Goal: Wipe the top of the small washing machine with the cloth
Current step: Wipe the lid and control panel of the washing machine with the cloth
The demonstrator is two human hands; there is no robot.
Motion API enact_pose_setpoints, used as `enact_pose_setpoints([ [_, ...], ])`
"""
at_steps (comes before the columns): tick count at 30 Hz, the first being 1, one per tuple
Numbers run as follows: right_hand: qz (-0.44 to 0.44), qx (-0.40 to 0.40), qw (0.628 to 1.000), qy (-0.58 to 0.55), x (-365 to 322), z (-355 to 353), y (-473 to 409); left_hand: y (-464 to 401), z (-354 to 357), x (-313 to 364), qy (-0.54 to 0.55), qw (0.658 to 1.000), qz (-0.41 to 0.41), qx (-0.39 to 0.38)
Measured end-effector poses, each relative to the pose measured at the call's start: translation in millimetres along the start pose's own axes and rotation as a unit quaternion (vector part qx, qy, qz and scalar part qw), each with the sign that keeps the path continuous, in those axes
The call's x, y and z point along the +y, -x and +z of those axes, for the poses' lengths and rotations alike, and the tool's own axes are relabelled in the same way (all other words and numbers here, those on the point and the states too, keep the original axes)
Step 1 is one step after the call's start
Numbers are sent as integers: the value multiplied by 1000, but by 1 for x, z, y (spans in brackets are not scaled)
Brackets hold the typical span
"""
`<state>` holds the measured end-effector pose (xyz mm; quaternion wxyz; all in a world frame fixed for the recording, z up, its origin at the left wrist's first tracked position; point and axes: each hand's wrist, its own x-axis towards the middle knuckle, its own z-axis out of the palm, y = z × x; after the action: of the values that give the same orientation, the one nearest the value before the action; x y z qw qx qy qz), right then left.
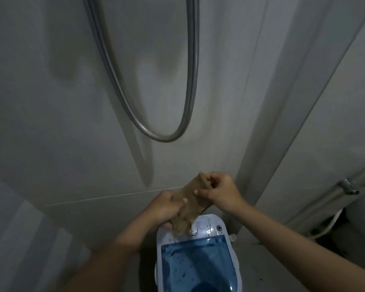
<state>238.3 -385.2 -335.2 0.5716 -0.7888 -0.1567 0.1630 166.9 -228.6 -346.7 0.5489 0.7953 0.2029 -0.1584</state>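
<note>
Item 1, wall [72, 123]: grey panels are filling most of the view, with a looped shower hose [185, 102] hanging well above our hands.

Item 2, small washing machine [198, 260]: we are looking down on its top at the bottom centre. The blue translucent lid [195, 262] is lying nearest us, speckled with dark bits, and the white control panel [211, 225] with its round dial [194, 229] is sitting at the far end, against the wall.

Item 3, cloth [193, 204]: we are holding this brown strip in the air over the control panel. Its long axis is running on a slant, from upper right by the wall down to lower left, and its frayed lower end is hanging just over or touching the panel beside the dial; we cannot tell which.

Item 4, left hand [167, 207]: we are clamping the lower half of the cloth, thumb on the front, fingers wrapped behind.

Item 5, right hand [217, 191]: we are pinching the upper end with curled fingers.

Relation governing the coming move: the surface to be wiped is lying directly below both hands, and we judge the left hand to be nearer it, so the cloth needs lowering flat onto the panel.
</note>
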Motion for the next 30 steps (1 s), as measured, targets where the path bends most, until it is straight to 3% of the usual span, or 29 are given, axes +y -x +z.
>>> enact_pose_setpoints([
  [3, -107, 15, 991, 80, 46, 16, -12, -45, 16, -38, 174, 983, -60, -20],
  [6, -199, 12, 962, 186, 93, 34, -20, -85, 23, -74, 338, 933, -93, -75],
  [13, -329, -7, 897, 296, 195, 73, -22, -128, 36, -136, 387, 912, -6, -140],
  [18, -334, -20, 893, 300, 214, 89, 1, -99, 46, -158, 286, 946, 23, -148],
  [24, -272, -38, 925, 264, 186, 81, 40, -28, 48, -161, 139, 983, 43, -112],
  [28, -222, 1, 953, 206, 179, 74, 54, 4, 57, -172, 119, 988, 91, -31],
  [30, -198, 16, 956, 217, 183, 75, 54, 15, 61, -192, -14, 993, 107, 57],
])
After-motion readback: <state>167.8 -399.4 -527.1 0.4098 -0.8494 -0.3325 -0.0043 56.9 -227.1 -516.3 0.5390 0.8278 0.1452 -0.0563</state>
